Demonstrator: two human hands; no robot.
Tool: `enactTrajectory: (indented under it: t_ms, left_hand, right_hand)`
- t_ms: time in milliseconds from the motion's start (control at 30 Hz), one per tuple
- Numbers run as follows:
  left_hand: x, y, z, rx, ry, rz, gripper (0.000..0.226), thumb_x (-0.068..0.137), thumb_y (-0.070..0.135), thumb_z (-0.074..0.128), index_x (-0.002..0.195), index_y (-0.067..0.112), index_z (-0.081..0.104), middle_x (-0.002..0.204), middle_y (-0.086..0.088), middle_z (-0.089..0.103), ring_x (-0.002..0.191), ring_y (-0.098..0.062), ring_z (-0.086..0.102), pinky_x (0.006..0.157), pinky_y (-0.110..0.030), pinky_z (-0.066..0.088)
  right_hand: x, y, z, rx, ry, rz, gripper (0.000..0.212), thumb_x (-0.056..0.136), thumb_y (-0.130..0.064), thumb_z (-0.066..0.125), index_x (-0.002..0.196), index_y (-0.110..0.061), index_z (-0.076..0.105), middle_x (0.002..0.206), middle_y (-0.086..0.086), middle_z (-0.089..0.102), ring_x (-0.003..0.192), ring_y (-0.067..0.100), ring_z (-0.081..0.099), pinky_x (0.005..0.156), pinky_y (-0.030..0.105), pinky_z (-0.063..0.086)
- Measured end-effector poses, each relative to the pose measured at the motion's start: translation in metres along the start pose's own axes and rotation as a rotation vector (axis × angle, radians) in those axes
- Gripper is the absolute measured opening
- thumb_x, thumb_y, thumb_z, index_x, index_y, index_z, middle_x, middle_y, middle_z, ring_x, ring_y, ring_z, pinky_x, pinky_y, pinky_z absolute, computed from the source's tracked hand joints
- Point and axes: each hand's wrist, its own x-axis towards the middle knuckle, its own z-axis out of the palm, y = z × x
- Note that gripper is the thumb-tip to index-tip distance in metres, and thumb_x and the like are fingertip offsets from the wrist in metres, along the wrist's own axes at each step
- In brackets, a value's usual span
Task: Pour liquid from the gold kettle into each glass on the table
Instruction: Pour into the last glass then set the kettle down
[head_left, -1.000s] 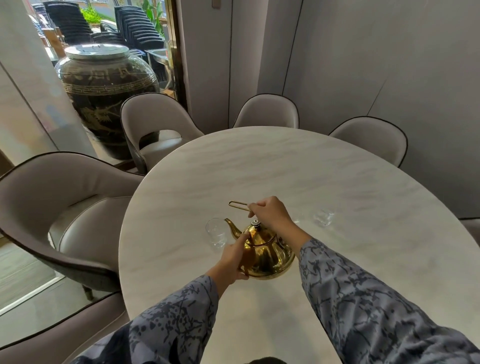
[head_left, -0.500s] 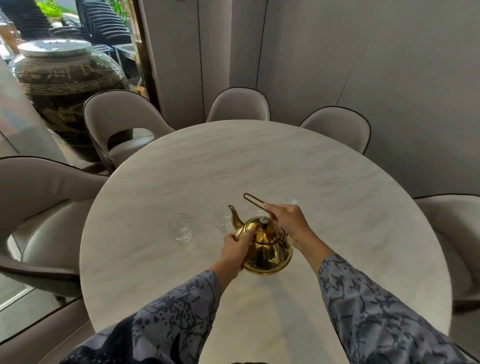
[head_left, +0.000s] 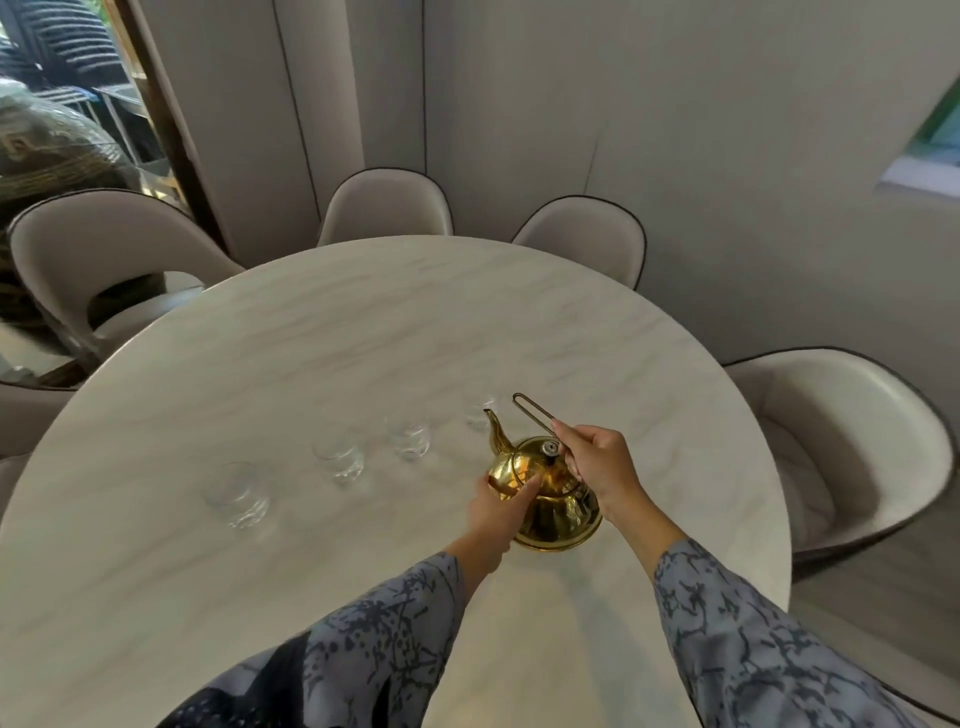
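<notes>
Pale panelled walls and a ring of cream shell chairs (head_left: 852, 447) frame our round marble table (head_left: 363, 332), and that big slab is where all the action is. Four clear glasses stand on it in a loose row running from our left out toward the middle: the nearest glass (head_left: 236, 493), then the second glass (head_left: 340, 457), the third glass (head_left: 413, 439), and the far glass (head_left: 480, 415) right out by the spout. We can't make out liquid in any of them; they are transparent and small from up here, so how many are served we honestly cannot tell. By our reading, the pour at that far glass is the step in hand, though no stream shows. Now the gold kettle (head_left: 548, 493): it sits low over the table just in front of us, between our two arms, tipped forward with its curved spout reaching to the far glass. Whether its base touches the marble we can't say. Our left hand (head_left: 498, 512) is cupped against the kettle's left flank, fingers spread on the belly, steadying it. Our right hand (head_left: 597, 462) is closed in a pinch on the thin wire handle (head_left: 532, 413), whose loop juts forward beyond the fingertips, just above the lid knob (head_left: 549, 449).
</notes>
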Motion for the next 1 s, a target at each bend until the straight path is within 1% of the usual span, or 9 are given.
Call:
enactTrajectory:
  t_ms: [33, 67, 133, 167, 267, 533, 700, 900, 1000]
  left_hand:
    - [0.004, 0.0, 0.01, 0.006, 0.006, -0.001, 0.09, 0.077, 0.061, 0.071, 0.15, 0.027, 0.03, 0.136, -0.008, 0.056, 0.112, -0.026, 0.059, 0.061, -0.031, 0.052]
    - [0.007, 0.001, 0.019, 0.011, 0.011, 0.005, 0.088, 0.078, 0.06, 0.071, 0.15, 0.027, 0.031, 0.135, -0.007, 0.056, 0.11, -0.026, 0.06, 0.062, -0.031, 0.054]
    - [0.016, 0.004, 0.036, 0.036, 0.033, 0.016, 0.084, 0.081, 0.055, 0.071, 0.15, 0.027, 0.032, 0.134, -0.007, 0.058, 0.113, -0.026, 0.062, 0.078, -0.036, 0.061]
    - [0.021, 0.005, 0.042, 0.048, 0.039, 0.019, 0.083, 0.081, 0.053, 0.072, 0.15, 0.027, 0.033, 0.133, -0.008, 0.059, 0.114, -0.026, 0.063, 0.086, -0.038, 0.06]
    - [0.04, 0.011, 0.058, 0.051, 0.032, 0.018, 0.084, 0.079, 0.053, 0.073, 0.148, 0.027, 0.034, 0.131, -0.008, 0.06, 0.114, -0.027, 0.064, 0.092, -0.042, 0.059]
    - [0.088, 0.023, 0.082, 0.037, 0.022, -0.012, 0.081, 0.081, 0.048, 0.074, 0.147, 0.028, 0.033, 0.132, -0.007, 0.059, 0.114, -0.026, 0.063, 0.091, -0.039, 0.06]
    - [0.106, 0.029, 0.088, 0.032, 0.003, -0.023, 0.082, 0.08, 0.047, 0.076, 0.147, 0.029, 0.032, 0.128, -0.007, 0.063, 0.109, -0.024, 0.067, 0.069, -0.027, 0.056]
    - [0.118, 0.028, 0.091, 0.011, 0.004, -0.033, 0.085, 0.079, 0.044, 0.078, 0.148, 0.029, 0.032, 0.127, -0.01, 0.064, 0.111, -0.025, 0.068, 0.064, -0.026, 0.055]
    - [0.12, 0.025, 0.09, 0.019, 0.01, -0.032, 0.084, 0.079, 0.042, 0.079, 0.148, 0.029, 0.031, 0.125, -0.008, 0.063, 0.109, -0.024, 0.067, 0.07, -0.029, 0.057]
  right_hand:
    - [0.005, 0.004, -0.006, 0.006, 0.013, 0.004, 0.041, 0.093, -0.034, 0.068, 0.062, -0.009, 0.06, 0.044, -0.005, 0.042, 0.044, 0.011, 0.038, 0.051, 0.027, 0.036]
    - [0.011, 0.007, -0.011, 0.016, 0.026, 0.015, 0.041, 0.094, -0.035, 0.067, 0.063, -0.008, 0.061, 0.045, -0.005, 0.043, 0.046, 0.011, 0.039, 0.051, 0.027, 0.036]
    - [0.022, 0.011, -0.022, 0.035, 0.045, 0.043, 0.04, 0.094, -0.035, 0.066, 0.065, -0.008, 0.063, 0.049, -0.002, 0.046, 0.048, 0.012, 0.04, 0.052, 0.026, 0.037]
    - [0.028, 0.013, -0.026, 0.042, 0.049, 0.052, 0.039, 0.094, -0.035, 0.066, 0.065, -0.009, 0.064, 0.05, -0.001, 0.046, 0.048, 0.012, 0.04, 0.052, 0.026, 0.038]
    - [0.047, 0.02, -0.038, 0.057, 0.058, 0.063, 0.039, 0.094, -0.035, 0.066, 0.064, -0.012, 0.065, 0.05, -0.002, 0.048, 0.048, 0.012, 0.042, 0.052, 0.025, 0.039]
    - [0.096, 0.032, -0.047, 0.04, 0.064, 0.072, 0.039, 0.095, -0.035, 0.065, 0.063, -0.012, 0.066, 0.049, -0.003, 0.052, 0.05, 0.012, 0.044, 0.052, 0.026, 0.039]
    - [0.118, 0.04, -0.05, 0.034, 0.074, 0.072, 0.038, 0.095, -0.035, 0.065, 0.064, -0.013, 0.067, 0.045, -0.008, 0.052, 0.049, 0.011, 0.045, 0.051, 0.024, 0.038]
    - [0.13, 0.046, -0.049, 0.046, 0.045, 0.058, 0.038, 0.094, -0.035, 0.066, 0.064, -0.011, 0.068, 0.047, -0.005, 0.052, 0.049, 0.011, 0.045, 0.052, 0.026, 0.039]
    - [0.131, 0.05, -0.046, 0.041, 0.034, 0.066, 0.038, 0.094, -0.036, 0.066, 0.066, -0.01, 0.069, 0.048, -0.004, 0.052, 0.049, 0.011, 0.045, 0.051, 0.026, 0.039]
